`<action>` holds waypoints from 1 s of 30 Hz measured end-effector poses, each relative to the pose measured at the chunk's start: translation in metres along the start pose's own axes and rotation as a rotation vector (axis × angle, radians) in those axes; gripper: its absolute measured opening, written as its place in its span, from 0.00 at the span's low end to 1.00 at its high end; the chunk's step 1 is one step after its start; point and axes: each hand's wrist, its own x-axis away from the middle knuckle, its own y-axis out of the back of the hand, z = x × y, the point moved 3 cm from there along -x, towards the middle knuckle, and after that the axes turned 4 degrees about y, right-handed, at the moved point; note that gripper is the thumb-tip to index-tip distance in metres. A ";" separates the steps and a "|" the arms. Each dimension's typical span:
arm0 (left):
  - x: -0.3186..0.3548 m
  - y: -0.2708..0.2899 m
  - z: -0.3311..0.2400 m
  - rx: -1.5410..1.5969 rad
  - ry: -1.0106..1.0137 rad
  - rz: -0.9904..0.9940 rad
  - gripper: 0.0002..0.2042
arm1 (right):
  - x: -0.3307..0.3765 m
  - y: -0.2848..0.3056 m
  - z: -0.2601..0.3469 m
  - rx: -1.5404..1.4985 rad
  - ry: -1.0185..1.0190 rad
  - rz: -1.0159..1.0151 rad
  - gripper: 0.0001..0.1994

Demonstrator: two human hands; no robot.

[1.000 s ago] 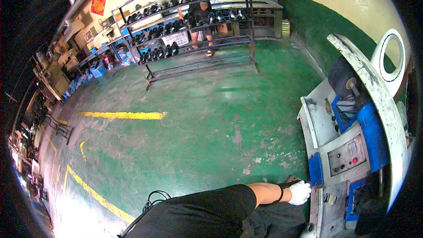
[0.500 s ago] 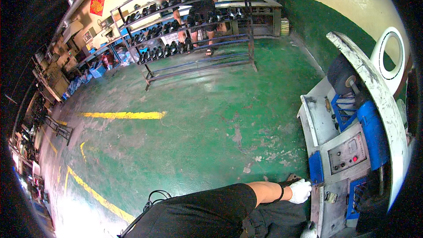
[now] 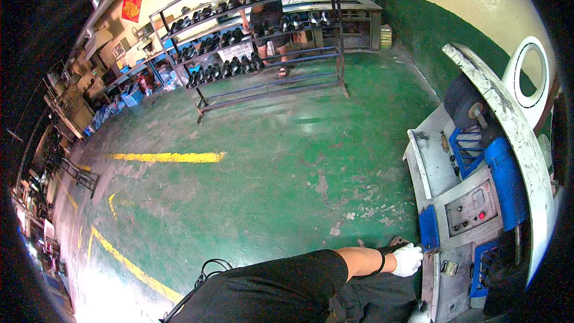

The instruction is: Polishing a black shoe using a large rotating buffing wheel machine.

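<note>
My left hand (image 3: 408, 260), in a white glove with a dark band at the wrist, is at the lower right. It reaches the near edge of a white and blue machine with a wheel (image 3: 472, 227). Its fingers are bent closed at that edge, and what they hold, if anything, I cannot make out. Beside the hand is the machine's control panel (image 3: 472, 208), with dark knobs and a red button. A small pale patch (image 3: 422, 310) at the bottom edge may be part of my right hand's glove; its fingers do not show.
A metal rack (image 3: 339, 54) with rows of black shoes (image 3: 224, 69) stands across the green floor (image 3: 269, 203), a person (image 3: 263, 12) behind it. Yellow lines (image 3: 167, 157) mark the floor. A white ring-shaped fan (image 3: 529, 78) is beyond the machine. Blue bags lie far left.
The person behind the rack, bent over before, now stands more upright. My left hand stays at the machine's edge.
</note>
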 end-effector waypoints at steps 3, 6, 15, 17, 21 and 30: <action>-0.002 -0.003 -0.001 0.008 0.001 -0.008 0.11 | 0.001 0.001 -0.001 0.002 -0.006 0.018 0.27; 0.001 -0.008 0.004 0.021 0.003 -0.065 0.11 | 0.000 0.005 0.006 -0.013 -0.007 0.043 0.27; 0.000 -0.006 0.002 0.045 -0.030 -0.126 0.11 | 0.006 0.019 0.014 -0.053 -0.018 0.056 0.25; 0.001 -0.006 0.002 0.044 -0.028 -0.117 0.11 | 0.007 0.020 0.014 -0.056 -0.020 0.058 0.25; 0.002 -0.006 0.003 0.029 -0.035 -0.109 0.10 | 0.007 0.020 0.017 -0.037 0.000 0.051 0.25; 0.002 -0.008 0.004 0.059 -0.022 -0.123 0.10 | 0.005 0.014 0.014 -0.032 0.000 0.030 0.25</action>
